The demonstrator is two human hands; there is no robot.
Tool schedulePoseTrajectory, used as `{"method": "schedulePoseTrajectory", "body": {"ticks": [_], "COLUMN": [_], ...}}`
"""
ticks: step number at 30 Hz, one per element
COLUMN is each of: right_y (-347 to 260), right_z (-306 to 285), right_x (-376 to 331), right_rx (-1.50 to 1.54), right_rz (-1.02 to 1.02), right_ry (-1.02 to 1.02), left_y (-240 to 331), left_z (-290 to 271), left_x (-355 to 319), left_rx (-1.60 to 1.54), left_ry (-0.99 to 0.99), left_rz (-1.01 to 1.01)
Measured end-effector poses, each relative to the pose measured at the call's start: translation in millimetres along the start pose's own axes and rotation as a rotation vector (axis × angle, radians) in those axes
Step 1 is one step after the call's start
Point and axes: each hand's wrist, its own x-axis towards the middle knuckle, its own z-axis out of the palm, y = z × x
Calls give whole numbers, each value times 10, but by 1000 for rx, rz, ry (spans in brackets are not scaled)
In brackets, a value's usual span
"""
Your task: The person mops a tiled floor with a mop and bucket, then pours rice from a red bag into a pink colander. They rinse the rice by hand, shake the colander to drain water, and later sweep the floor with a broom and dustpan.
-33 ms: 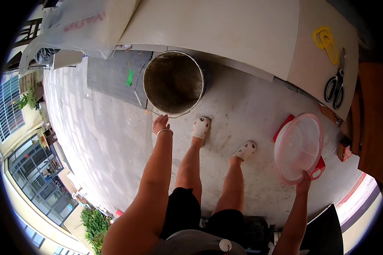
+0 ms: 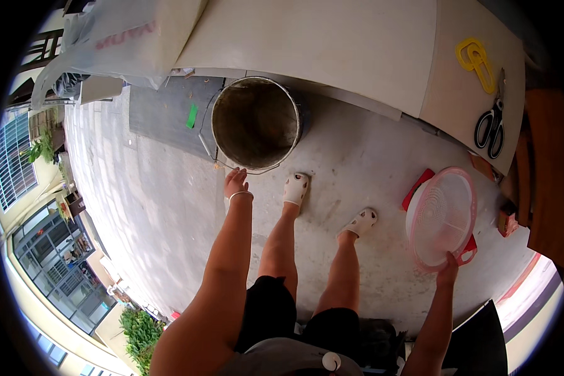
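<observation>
My left hand (image 2: 236, 181) reaches forward, fingers stretched and thumb apart, just below the rim of a dirt-stained bucket (image 2: 257, 122). Its fingertips are at the bucket's thin wire handle (image 2: 205, 145); whether they touch it is hard to tell. The bucket stands upright on the floor, and its dark inside shows stains. At the right, my right hand (image 2: 447, 272) is closed on the near rim of a pink and white plastic colander (image 2: 442, 216), tilted on its side. A red plastic thing (image 2: 467, 249) shows partly from behind the colander.
A pale table (image 2: 319, 37) spans the far side, with black-handled scissors (image 2: 490, 128) and yellow plastic pieces (image 2: 476, 62) on its right end. A translucent plastic sheet (image 2: 113, 44) hangs at far left. A grey mat (image 2: 163, 113) bears green tape (image 2: 192, 116). My feet in white clogs (image 2: 296, 188) stand between bucket and colander.
The view has shifted very slightly, and my left hand is a touch closer to the bucket's wire handle. My right hand keeps its hold on the colander.
</observation>
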Motion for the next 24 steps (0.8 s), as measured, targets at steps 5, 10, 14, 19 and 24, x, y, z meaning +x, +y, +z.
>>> {"method": "schedulePoseTrajectory", "body": {"ticks": [5, 10, 14, 19, 24], "right_y": [137, 470, 864, 1799, 2716], "right_z": [-445, -729, -1043, -1560, -2058], "right_x": [-70, -563, -1205, -2186, -3171], "right_rx": [10, 117, 257, 520, 707], "right_rz": [7, 15, 104, 104, 207], "right_ry": [40, 110, 181, 294, 486], "left_y": [430, 904, 1006, 671, 50], "left_z": [48, 264, 548, 938, 1020], "left_x": [-100, -433, -844, -1793, -3054], "left_rx": [80, 119, 316, 555, 744], "left_ry": [-189, -383, -397, -497, -639], "left_rz": [123, 77, -54, -101, -217]}}
